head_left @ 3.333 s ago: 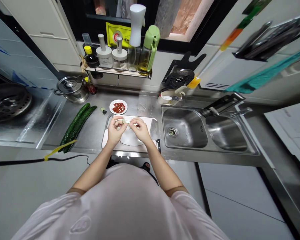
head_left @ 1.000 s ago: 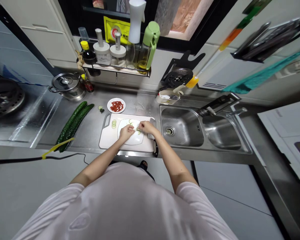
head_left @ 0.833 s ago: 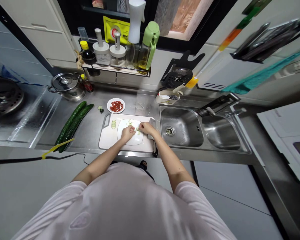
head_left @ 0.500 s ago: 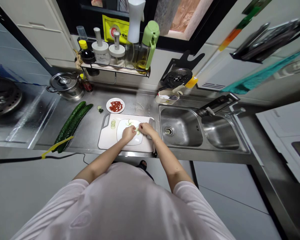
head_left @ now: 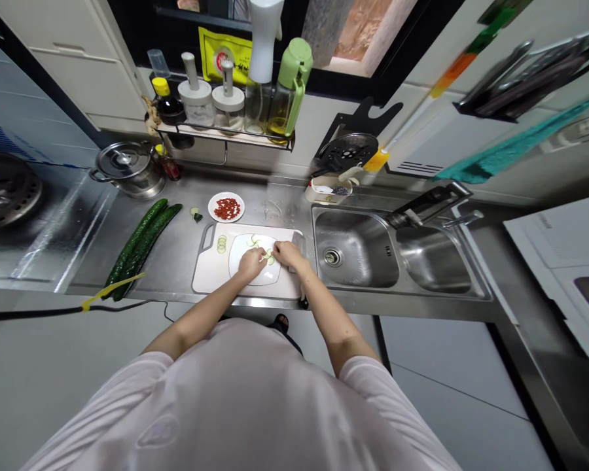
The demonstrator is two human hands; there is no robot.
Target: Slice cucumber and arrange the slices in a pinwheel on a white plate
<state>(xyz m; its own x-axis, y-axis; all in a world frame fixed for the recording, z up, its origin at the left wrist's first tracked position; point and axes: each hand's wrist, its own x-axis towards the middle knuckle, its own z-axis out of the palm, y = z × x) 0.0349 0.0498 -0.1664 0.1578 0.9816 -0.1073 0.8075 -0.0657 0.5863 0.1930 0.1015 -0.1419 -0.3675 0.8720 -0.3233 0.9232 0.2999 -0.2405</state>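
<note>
A white plate (head_left: 240, 271) lies on a pale cutting board (head_left: 211, 278), with thin cucumber slices (head_left: 254, 241) arranged near its far edge. Over the plate's middle, my left hand (head_left: 252, 263) is closed, fingertips pinched at something too small to make out. Close beside it on the right, my right hand (head_left: 286, 253) is also closed, its fingertips at the cucumber pieces (head_left: 269, 257) on the plate. A short row of cucumber slices (head_left: 222, 244) rests on the board's left part. Beyond the board is a small plate of chopped red pieces (head_left: 227, 209).
Two whole cucumbers (head_left: 144, 245) lie on the left of the counter, near a lidded steel pot (head_left: 130, 171). A double sink (head_left: 356, 252) is at the right. A knife handle (head_left: 303, 301) sticks out at the board's front right corner. A shelf (head_left: 220, 134) holds bottles.
My left hand has shifted very slightly to the left, opening a small gap between the hands. My right hand has hardly moved.
</note>
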